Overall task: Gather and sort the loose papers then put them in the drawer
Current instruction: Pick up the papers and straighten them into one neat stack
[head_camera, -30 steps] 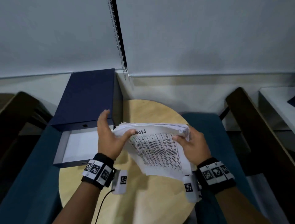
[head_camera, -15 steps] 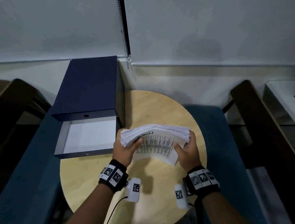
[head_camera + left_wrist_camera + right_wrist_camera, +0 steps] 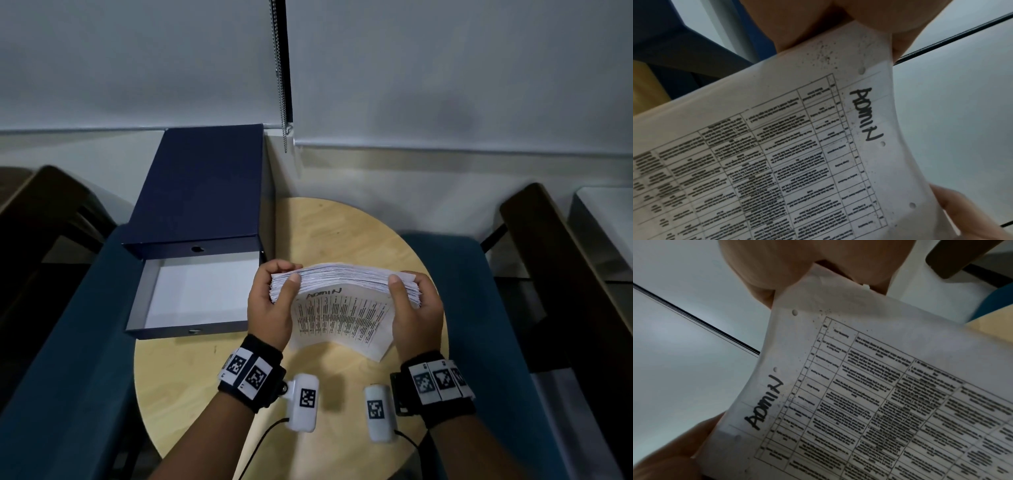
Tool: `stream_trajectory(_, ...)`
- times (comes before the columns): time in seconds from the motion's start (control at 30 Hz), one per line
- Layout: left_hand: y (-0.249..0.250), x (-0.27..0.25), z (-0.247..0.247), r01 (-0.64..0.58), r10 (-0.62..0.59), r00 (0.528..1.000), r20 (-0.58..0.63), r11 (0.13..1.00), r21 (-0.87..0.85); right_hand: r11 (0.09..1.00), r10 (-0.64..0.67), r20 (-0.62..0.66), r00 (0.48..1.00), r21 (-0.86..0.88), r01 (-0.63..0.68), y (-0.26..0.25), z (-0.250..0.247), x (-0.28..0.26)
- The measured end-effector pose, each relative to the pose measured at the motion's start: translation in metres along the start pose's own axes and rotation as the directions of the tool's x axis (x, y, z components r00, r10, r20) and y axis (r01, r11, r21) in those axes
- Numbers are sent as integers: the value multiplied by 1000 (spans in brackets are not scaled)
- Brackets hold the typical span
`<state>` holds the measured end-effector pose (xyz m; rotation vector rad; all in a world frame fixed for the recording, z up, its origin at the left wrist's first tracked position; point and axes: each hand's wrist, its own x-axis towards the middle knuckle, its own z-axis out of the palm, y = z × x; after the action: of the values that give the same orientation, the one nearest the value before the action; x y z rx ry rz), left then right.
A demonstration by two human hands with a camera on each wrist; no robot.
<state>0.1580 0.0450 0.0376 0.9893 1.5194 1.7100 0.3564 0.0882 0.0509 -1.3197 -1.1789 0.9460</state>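
- A pale roller blind fills the back of the scene, its bead chain hanging straight down at the gap between two panels.
- Dark teal seating flanks the round, light-wood worktop on both sides, with dark wooden frames at the outer edges.
- A navy drawer box stands at the worktop's far left edge, against the wall; its drawer is pulled out toward the person and shows a bare white floor inside.
- A thick stack of papers is held up above the worktop, just right of the open drawer; the stack bows in the middle, and the sheet facing the person carries a printed table with "ADMIN" handwritten near one edge, beside punched holes.
- The left hand grasps the stack's left end, thumb across the near face and fingers curled over the top edge.
- The right hand grasps the right end in the same way, thumb pressed on the near face.
- Black wristbands with square coded markers wrap both wrists, each carrying a small white camera unit with a thin black cable.
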Motion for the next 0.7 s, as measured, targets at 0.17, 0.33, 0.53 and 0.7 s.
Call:
stream_trajectory(0.17, 3, 5, -1, -40, 40, 999, 12, 999, 19, 992, -127, 64, 990, 16, 126, -5, -2, 1)
stream_trajectory(0.33, 5, 9, -2, -68, 67, 998, 12, 997, 35, 986, -162, 82, 983, -10, 164, -5, -3, 8)
stream_trajectory(0.53, 1, 11, -2, -78, 77, 997, 24, 996, 49, 992, -123, 68, 990, -30, 125, 0, -1, 11)
stream_trajectory(0.7, 0, 11, -6, -74, 70, 996, 58, 995, 61, 992, -124, 95, 988, 3, 125, 1, -2, 11)
